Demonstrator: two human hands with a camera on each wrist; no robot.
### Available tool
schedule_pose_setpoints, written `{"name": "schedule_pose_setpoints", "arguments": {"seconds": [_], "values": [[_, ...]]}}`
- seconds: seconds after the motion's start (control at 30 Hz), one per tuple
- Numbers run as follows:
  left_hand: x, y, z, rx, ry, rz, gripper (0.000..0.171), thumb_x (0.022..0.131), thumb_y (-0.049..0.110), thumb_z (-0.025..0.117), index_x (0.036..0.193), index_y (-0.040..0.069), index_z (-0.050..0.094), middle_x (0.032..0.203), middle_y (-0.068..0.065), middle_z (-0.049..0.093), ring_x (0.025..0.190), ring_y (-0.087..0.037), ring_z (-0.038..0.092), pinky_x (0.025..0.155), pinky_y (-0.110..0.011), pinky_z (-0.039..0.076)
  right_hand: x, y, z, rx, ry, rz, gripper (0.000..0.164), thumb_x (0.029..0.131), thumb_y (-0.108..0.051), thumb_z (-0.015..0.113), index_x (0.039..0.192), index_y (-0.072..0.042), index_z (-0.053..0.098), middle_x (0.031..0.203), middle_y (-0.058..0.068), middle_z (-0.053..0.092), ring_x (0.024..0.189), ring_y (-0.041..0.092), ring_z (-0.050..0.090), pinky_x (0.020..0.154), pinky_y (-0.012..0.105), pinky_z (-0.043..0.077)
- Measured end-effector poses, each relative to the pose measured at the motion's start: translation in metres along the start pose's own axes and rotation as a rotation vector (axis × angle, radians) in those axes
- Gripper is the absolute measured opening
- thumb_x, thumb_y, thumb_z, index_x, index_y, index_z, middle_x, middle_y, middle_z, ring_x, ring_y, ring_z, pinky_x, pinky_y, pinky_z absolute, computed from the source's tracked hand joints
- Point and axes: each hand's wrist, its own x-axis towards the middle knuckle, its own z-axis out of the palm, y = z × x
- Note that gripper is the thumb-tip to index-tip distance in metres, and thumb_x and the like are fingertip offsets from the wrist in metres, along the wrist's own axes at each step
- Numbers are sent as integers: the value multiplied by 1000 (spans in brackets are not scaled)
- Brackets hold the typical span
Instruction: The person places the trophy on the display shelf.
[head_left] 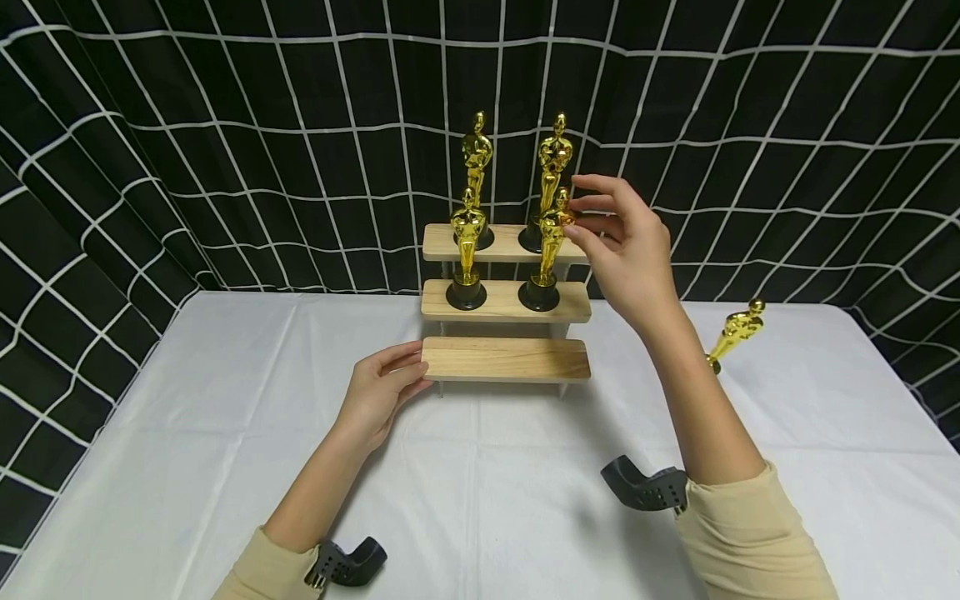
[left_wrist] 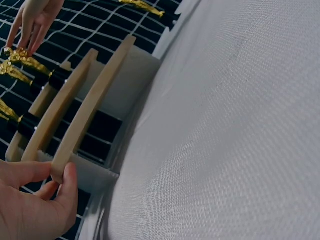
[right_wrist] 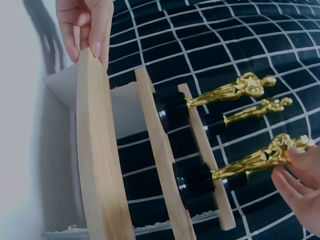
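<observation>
A three-tier wooden display stand [head_left: 506,360] with clear side supports stands on the white cloth. My left hand [head_left: 385,393] pinches the left end of its lowest board [left_wrist: 95,105]. My right hand [head_left: 633,250] is at the upper body of a gold statuette trophy [head_left: 550,242] on the middle board's right side, thumb and fingertips around it in the right wrist view [right_wrist: 250,160]. That trophy's black base [head_left: 538,295] sits on the board. Another gold trophy [head_left: 467,242] stands at the middle board's left.
Two more gold trophies, one left [head_left: 477,158] and one right [head_left: 555,158], stand on the top board. Another trophy [head_left: 738,327] is on the white cloth [head_left: 247,467] beyond my right forearm, partly hidden. A black curtain [head_left: 315,167] with white grid lines hangs behind.
</observation>
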Motion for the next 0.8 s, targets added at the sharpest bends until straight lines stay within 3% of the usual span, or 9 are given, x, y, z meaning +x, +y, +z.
{"name": "schedule_pose_setpoints", "arguments": {"seconds": [0.23, 0.53, 0.7, 0.8], "values": [[-1, 1, 1, 4, 3, -2, 42, 101, -12, 57, 143, -15, 54, 134, -28, 58, 100, -11, 67, 88, -19, 64, -9, 1, -8, 9, 20, 10, 47, 100, 5, 68, 145, -4, 59, 129, 16, 68, 113, 24, 70, 97, 17, 59], [-1, 1, 1, 6, 12, -10, 42, 101, -13, 57, 143, -14, 55, 130, -24, 60, 99, -11, 66, 88, -19, 64, -25, 4, -21, -4, 59, 23, 47, 100, 4, 68, 146, -6, 59, 129, 15, 68, 104, -5, 64, 95, 11, 57], [0, 0, 1, -3, 12, -9, 43, 100, -14, 57, 143, -14, 55, 129, -24, 60, 98, -10, 66, 87, -19, 64, -35, 8, -29, -28, 98, 26, 47, 99, 7, 67, 144, -4, 61, 126, 15, 68, 101, -8, 64, 93, 8, 56], [1, 0, 1, -3, 12, -6, 43, 100, -14, 57, 143, -14, 55, 128, -23, 60, 98, -11, 66, 87, -19, 64, -40, 10, -35, -27, 127, 21, 46, 99, 10, 67, 143, -3, 61, 121, 5, 68, 101, -8, 65, 92, 8, 56]]}}
